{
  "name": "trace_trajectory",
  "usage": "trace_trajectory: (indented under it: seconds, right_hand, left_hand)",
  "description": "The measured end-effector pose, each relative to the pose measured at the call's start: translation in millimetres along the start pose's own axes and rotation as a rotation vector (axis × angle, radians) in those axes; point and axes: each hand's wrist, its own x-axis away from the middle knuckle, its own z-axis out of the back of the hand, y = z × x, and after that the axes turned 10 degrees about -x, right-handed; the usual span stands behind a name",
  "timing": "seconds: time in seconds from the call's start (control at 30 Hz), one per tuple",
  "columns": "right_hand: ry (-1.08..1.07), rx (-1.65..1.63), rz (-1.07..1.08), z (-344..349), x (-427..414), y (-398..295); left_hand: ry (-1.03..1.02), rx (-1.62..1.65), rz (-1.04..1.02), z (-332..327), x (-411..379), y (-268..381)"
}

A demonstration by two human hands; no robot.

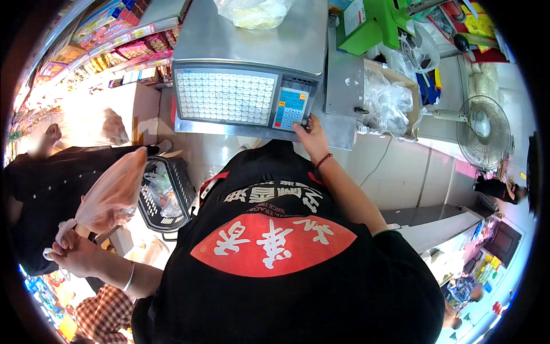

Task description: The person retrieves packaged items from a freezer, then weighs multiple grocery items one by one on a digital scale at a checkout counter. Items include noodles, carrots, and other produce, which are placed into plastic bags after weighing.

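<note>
My left hand (71,251) is stretched out to the left, closed on the knotted top of a clear plastic bag (114,195) with pinkish-orange contents that I cannot identify. At the front edge of a label-printing retail scale (227,96), my right hand (312,133) rests with its fingers at the lower corner of the blue keypad (291,107). It holds nothing that I can see. A pale plastic bag (258,13) lies on the steel weighing plate (253,43) at the top of the view.
A person in dark clothes (56,185) stands at the left, beside a black shopping basket (167,228) holding bagged goods. Right of the scale are a green device (374,26), a cardboard box (410,79) of plastic bags and a fan (483,132). Packaged goods fill shelves (129,43) at upper left.
</note>
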Motion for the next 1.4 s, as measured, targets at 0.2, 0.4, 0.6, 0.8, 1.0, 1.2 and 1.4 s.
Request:
trace_trajectory:
  seconds: [0.2, 0.4, 0.6, 0.8, 1.0, 1.2, 1.4]
  right_hand:
    - [-0.034, 0.141, 0.038, -7.6, -2.6, -8.6]
    - [-0.082, -0.083, 0.075, 2.8, -10.4, 7.8]
    - [-0.127, 0.063, 0.041, 3.3, -10.2, -6.3]
    - [0.022, 0.389, 0.020, -21.1, -1.7, -22.0]
    - [0.111, 0.312, 0.107, -31.0, -20.1, -26.4]
    - [0.160, 0.374, 0.195, -29.9, -24.7, -36.9]
    - [0.201, -0.172, 0.191, -8.8, -19.0, -42.1]
  left_hand:
    - [0.158, -0.108, -0.193, 9.3, -18.1, -3.9]
    - [0.176, -0.269, -0.355, -0.3, -23.6, -10.0]
    - [-0.088, -0.448, -0.352, -55.8, 22.0, -39.8]
    - [-0.386, -0.250, -0.054, -110.3, 72.0, -77.2]
    - [-0.651, -0.295, 0.097, -140.8, 114.9, -101.8]
    - [-1.153, -0.513, -0.236, -230.1, 142.3, -94.5]
    - [-1.172, -0.477, -0.527, -367.3, 126.4, -130.3]
